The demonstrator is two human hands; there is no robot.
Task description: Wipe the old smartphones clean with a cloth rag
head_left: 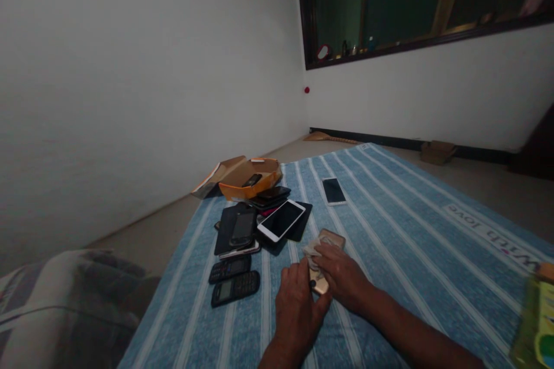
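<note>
A gold smartphone (320, 283) lies on the blue striped cloth (389, 300), partly covered by my hands. Its near end is gripped by my left hand (295, 298), fingers along the left edge and thumb at the bottom. My right hand (340, 271) is closed on a crumpled whitish wipe (311, 247) and presses it against the phone's upward face. Just beyond is a white smartphone with a dark screen (283, 220), lying on a pile of other phones. Two black keypad phones (236, 288) rest to the left of my left hand.
An open orange cardboard box (249, 189) with a small phone inside stands at the far left. Another white phone (333, 191) lies apart, farther back. A yellow-green package (536, 323) is at the right edge. Grey fabric (78, 305) is at lower left.
</note>
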